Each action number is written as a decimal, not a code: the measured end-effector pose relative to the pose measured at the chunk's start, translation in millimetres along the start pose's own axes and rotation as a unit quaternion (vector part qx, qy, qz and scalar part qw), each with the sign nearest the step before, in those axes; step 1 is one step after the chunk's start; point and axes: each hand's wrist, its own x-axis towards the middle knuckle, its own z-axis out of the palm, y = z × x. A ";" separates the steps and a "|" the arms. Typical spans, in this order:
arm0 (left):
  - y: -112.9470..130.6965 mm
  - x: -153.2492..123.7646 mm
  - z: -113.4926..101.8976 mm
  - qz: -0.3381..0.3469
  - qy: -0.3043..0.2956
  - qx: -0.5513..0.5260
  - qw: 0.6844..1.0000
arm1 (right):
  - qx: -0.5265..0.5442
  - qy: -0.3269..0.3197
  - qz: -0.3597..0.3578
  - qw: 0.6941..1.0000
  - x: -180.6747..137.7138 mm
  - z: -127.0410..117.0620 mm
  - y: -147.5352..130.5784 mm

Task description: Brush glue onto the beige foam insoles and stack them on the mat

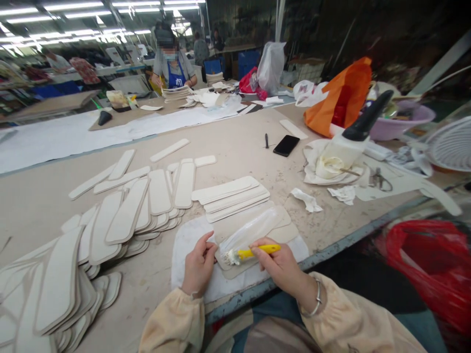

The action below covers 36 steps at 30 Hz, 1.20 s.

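My right hand (280,264) is closed round a yellow-handled glue brush (250,253), its bristle tip resting on the near end of a long beige strip (253,229) that shines wet with glue. My left hand (199,267) pins the strip's left edge, fingers curled down on it and the white pad (191,235) beneath. Just beyond lies a small stack of similar white strips (230,196).
Many glued strips (125,215) fan across the table to the left. A glue pot with a black handle (346,147), scissors (379,180), a phone (286,145) and bags sit to the right. A red bag (430,264) hangs past the table edge. Another person (172,63) works at the far end.
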 end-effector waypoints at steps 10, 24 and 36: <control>-1.0 -0.8 -0.5 0.010 0.000 0.010 1.000 | 0.026 0.111 0.022 0.993 4.5 -27.3 3.7; -4.3 -2.0 -0.5 0.005 -0.002 0.007 1.000 | 0.115 0.063 0.117 0.984 6.6 7.2 4.1; -6.2 -1.4 -0.7 -0.001 -0.007 0.006 1.000 | 0.093 0.049 0.112 0.988 3.1 13.8 6.0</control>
